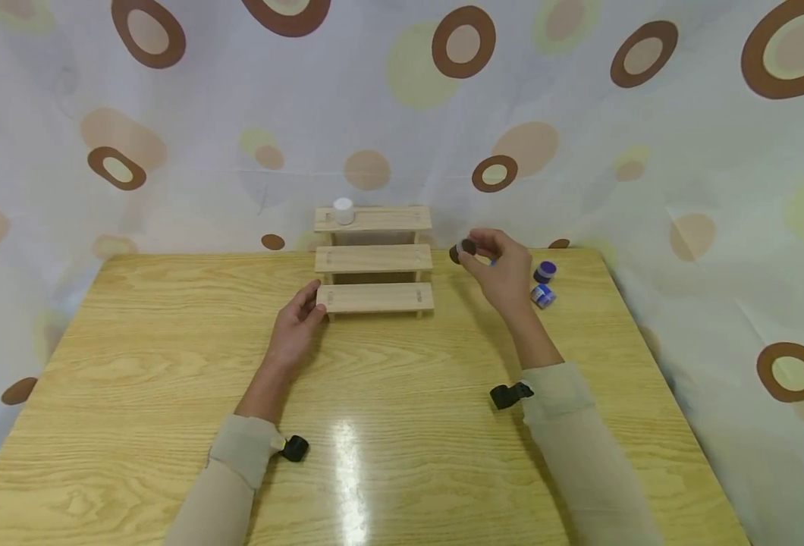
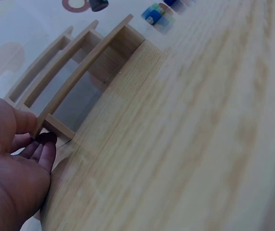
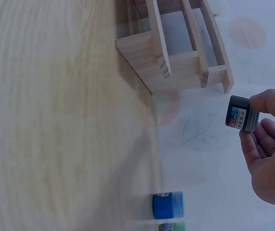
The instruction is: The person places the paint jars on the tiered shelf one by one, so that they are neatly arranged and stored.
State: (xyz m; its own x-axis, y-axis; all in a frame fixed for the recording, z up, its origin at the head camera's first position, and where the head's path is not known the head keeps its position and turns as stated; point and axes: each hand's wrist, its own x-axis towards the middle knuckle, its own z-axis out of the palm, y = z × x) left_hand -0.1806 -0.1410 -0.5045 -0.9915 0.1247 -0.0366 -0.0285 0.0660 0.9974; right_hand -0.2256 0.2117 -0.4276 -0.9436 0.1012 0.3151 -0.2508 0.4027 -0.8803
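A small black paint jar (image 1: pixel 463 250) with a printed label is pinched between the thumb and fingers of my right hand (image 1: pixel 507 274). That jar (image 3: pixel 242 114) is held up in the air, to the right of a three-tier wooden display stand (image 1: pixel 375 299). At the left end of the stand's lowest tier, my left hand (image 1: pixel 293 331) grips the board; the left wrist view shows the thumb and fingers around the end of the stand (image 2: pixel 75 79). On the top tier, left of its middle, sits a white jar (image 1: pixel 343 212).
Right of my right hand, a dark blue jar (image 1: pixel 545 272) and a blue labelled jar (image 1: pixel 542 296) are on the wooden table (image 1: pixel 402 379). A blue jar (image 3: pixel 161 206) and a green one (image 3: pixel 171 227) show in the right wrist view. Behind the table hangs a patterned curtain (image 1: pixel 402 114).
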